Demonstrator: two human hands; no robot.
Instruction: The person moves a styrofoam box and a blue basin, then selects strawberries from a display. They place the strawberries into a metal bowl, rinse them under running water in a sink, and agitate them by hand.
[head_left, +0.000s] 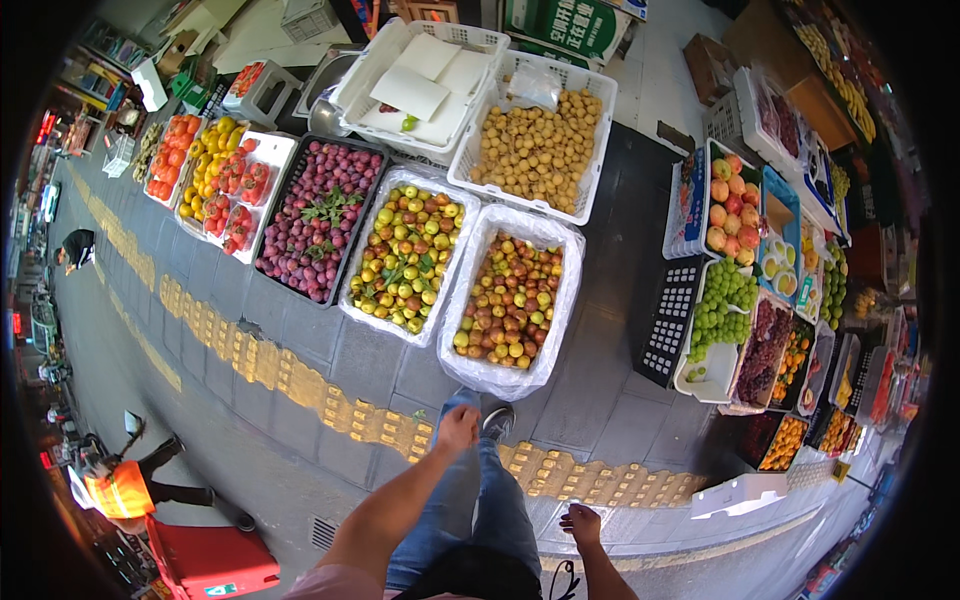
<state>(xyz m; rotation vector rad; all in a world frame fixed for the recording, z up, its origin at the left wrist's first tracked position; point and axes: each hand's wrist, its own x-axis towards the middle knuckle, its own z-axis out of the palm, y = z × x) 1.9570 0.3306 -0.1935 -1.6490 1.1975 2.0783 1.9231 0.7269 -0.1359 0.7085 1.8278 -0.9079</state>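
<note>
My left hand (457, 429) hangs in front of my thigh, fingers curled in with nothing seen in them. It is nearest to a plastic-lined crate of brown-red jujubes (514, 300) on the pavement. Lower right, my right hand (581, 521) hangs beside my leg, fingers loosely bent and apart, no object visible in it. Next to the jujubes stands a lined crate of greener jujubes (409, 259), then a black crate of plums (322, 217). Behind these are a white crate of longans (536, 154) and a white crate with paper sheets (420, 82).
Packed tomatoes (244, 184) and yellow fruit (214, 161) continue leftward. At right stand pomegranates (733, 206), green grapes (720, 307) and a black crate (667, 322). Yellow tactile paving (300, 382) crosses the ground. A person in an orange vest (120, 491) is near a red bin (214, 559).
</note>
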